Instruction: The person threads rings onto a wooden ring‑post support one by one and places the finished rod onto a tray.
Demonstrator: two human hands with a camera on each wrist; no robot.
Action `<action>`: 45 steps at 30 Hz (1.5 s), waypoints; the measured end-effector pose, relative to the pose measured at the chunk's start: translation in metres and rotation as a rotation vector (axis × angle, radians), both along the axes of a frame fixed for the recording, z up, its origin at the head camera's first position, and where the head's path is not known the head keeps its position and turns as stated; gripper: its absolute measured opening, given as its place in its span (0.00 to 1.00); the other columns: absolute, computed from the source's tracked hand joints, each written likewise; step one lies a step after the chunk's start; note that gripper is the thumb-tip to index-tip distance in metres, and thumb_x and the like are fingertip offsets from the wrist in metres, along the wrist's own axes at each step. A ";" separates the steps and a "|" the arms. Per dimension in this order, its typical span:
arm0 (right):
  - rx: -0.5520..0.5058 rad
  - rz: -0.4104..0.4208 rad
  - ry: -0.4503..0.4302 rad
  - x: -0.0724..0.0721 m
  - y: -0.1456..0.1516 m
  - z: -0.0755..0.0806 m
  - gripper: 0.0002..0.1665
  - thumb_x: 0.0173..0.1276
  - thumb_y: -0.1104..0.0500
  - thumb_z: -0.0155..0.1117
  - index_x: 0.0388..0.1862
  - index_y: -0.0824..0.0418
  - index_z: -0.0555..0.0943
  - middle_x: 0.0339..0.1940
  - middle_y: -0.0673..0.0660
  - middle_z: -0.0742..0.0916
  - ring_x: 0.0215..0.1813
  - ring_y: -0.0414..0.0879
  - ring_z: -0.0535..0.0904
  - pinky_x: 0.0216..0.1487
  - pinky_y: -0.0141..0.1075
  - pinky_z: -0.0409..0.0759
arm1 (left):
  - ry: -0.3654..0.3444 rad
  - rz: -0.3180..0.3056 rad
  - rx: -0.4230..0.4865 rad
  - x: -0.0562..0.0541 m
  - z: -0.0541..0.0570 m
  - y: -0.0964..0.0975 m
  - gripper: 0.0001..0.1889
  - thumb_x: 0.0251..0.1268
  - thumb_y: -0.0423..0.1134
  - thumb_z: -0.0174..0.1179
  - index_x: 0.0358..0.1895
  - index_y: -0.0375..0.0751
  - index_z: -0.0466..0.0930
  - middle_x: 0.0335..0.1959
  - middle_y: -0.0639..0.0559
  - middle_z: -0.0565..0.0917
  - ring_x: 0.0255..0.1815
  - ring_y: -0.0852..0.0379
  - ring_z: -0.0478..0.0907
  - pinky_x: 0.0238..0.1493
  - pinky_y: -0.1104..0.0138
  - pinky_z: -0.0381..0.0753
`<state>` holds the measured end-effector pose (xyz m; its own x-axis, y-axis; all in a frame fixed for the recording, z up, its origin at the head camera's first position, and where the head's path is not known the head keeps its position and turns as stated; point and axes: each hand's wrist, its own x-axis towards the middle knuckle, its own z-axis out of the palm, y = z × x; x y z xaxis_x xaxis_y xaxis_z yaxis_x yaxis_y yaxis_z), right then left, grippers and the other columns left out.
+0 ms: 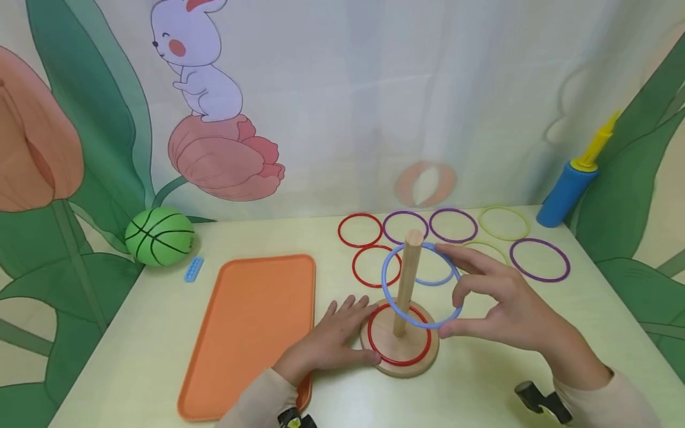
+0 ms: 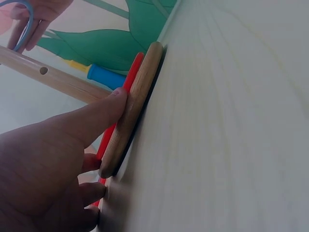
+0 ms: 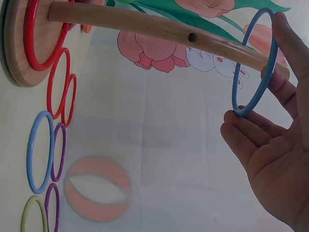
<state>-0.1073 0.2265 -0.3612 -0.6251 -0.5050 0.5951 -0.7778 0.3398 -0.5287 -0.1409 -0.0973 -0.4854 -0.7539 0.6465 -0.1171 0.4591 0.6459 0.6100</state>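
My right hand pinches a light blue ring between thumb and fingers. The ring is tilted and circles the upper part of a wooden peg, as the right wrist view also shows. The peg stands upright on a round wooden base, where a red ring lies around its foot. My left hand rests against the base's left side with fingers fairly straight. In the left wrist view its thumb touches the rim by the red ring, and the other fingertips are lower along the edge.
Behind the peg lie red rings, purple rings, pale yellow rings and another blue ring. An orange tray is at left, near a green ball and small blue block. A blue-yellow pump stands back right.
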 end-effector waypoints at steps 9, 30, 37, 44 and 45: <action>0.039 -0.031 -0.070 0.005 -0.001 -0.014 0.28 0.43 0.57 0.93 0.29 0.40 0.78 0.75 0.62 0.78 0.77 0.48 0.73 0.69 0.27 0.74 | 0.001 0.005 -0.008 0.000 -0.003 -0.001 0.49 0.64 0.69 0.67 0.85 0.63 0.57 0.87 0.48 0.54 0.88 0.43 0.41 0.85 0.44 0.35; 0.053 0.009 -0.115 0.004 -0.010 -0.040 0.26 0.47 0.52 0.92 0.27 0.40 0.77 0.73 0.62 0.79 0.75 0.52 0.75 0.67 0.32 0.78 | 0.004 -0.004 0.000 0.000 -0.001 0.000 0.49 0.65 0.68 0.66 0.85 0.57 0.58 0.87 0.50 0.54 0.88 0.44 0.41 0.85 0.45 0.34; 0.075 0.006 -0.143 0.004 -0.012 -0.044 0.25 0.48 0.50 0.91 0.26 0.39 0.77 0.73 0.61 0.79 0.73 0.54 0.76 0.65 0.38 0.82 | 0.001 0.000 0.005 0.000 -0.002 0.000 0.49 0.65 0.68 0.67 0.85 0.55 0.59 0.87 0.51 0.53 0.88 0.45 0.40 0.85 0.46 0.34; 0.062 0.009 -0.161 0.004 -0.012 -0.046 0.25 0.48 0.50 0.91 0.27 0.39 0.77 0.74 0.61 0.79 0.73 0.55 0.76 0.65 0.36 0.81 | 0.006 -0.002 -0.004 0.000 -0.002 0.000 0.49 0.65 0.68 0.67 0.85 0.55 0.59 0.87 0.50 0.53 0.88 0.45 0.41 0.85 0.45 0.34; 0.057 0.015 -0.154 0.004 -0.012 -0.047 0.24 0.48 0.51 0.91 0.26 0.40 0.78 0.73 0.61 0.79 0.73 0.55 0.76 0.66 0.36 0.81 | 0.007 -0.002 -0.005 0.000 -0.001 0.000 0.49 0.65 0.68 0.67 0.85 0.54 0.59 0.87 0.50 0.53 0.88 0.45 0.41 0.85 0.45 0.34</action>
<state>-0.1037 0.2145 -0.4077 -0.6992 -0.5450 0.4627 -0.6940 0.3619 -0.6224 -0.1408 -0.0970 -0.4868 -0.7536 0.6472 -0.1151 0.4643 0.6481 0.6037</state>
